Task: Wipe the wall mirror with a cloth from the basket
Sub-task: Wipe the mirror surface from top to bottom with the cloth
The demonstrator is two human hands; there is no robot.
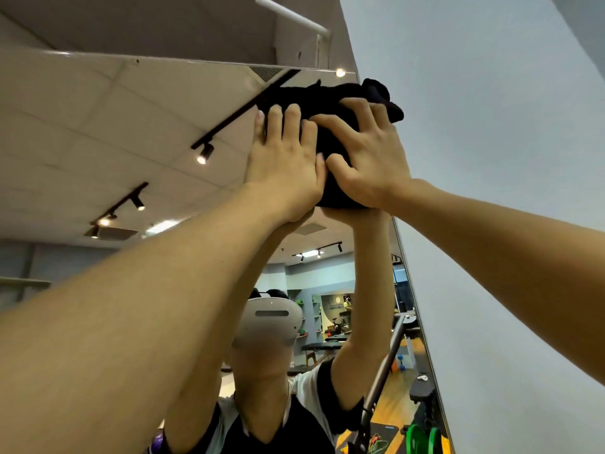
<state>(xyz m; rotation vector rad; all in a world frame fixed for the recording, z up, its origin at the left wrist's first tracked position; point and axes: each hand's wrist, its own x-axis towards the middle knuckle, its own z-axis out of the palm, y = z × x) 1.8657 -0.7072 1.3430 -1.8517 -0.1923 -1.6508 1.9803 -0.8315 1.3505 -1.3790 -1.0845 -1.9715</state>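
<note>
Two hands, left [284,165], right [370,152], pressing black cloth [327,96], mirror [131,126]

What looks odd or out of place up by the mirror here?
Nothing stands out. Both hands, left and right, press a bunched black cloth flat against the wall mirror near its top right corner. No cracks or spills show.
</note>
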